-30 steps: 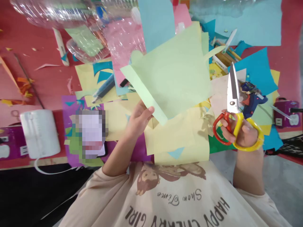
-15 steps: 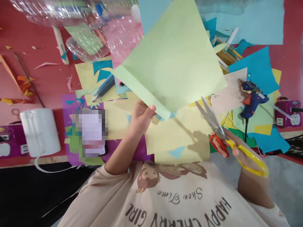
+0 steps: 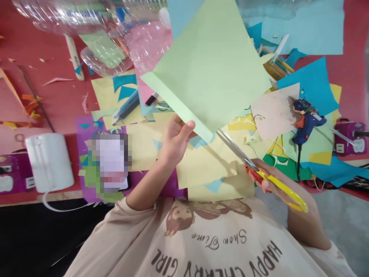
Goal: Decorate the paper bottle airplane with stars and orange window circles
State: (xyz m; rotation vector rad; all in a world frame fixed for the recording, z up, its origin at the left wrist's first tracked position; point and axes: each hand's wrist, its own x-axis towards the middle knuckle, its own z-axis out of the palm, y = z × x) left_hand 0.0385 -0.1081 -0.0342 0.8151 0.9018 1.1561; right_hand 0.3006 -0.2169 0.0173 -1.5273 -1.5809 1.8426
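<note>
My left hand (image 3: pixel 178 140) pinches a large sheet of pale green paper (image 3: pixel 213 73) by its lower left edge, thumb on top. A narrow strip along that edge is folded over. The sheet is held up above the table, tilted. In my right hand (image 3: pixel 263 179) are scissors (image 3: pixel 240 154) with one yellow and one red handle. Their blades look nearly closed, and the tips point at the sheet's lower corner. Whether the tips touch the paper I cannot tell. Cream paper (image 3: pixel 207 165) with small blue scraps lies beneath both hands.
A blue glue gun (image 3: pixel 305 123) rests on paper at the right. A phone (image 3: pixel 113 161), blurred out, and a white case (image 3: pixel 49 161) are at the left. Clear plastic bottles (image 3: pixel 72 15) lie at the back left. A marker (image 3: pixel 127 105) and coloured scraps cover the red table (image 3: pixel 63 96).
My right hand has brought the scissors left toward the sheet's lower corner, and their blades have come together. My left hand and the paper have shifted slightly.
</note>
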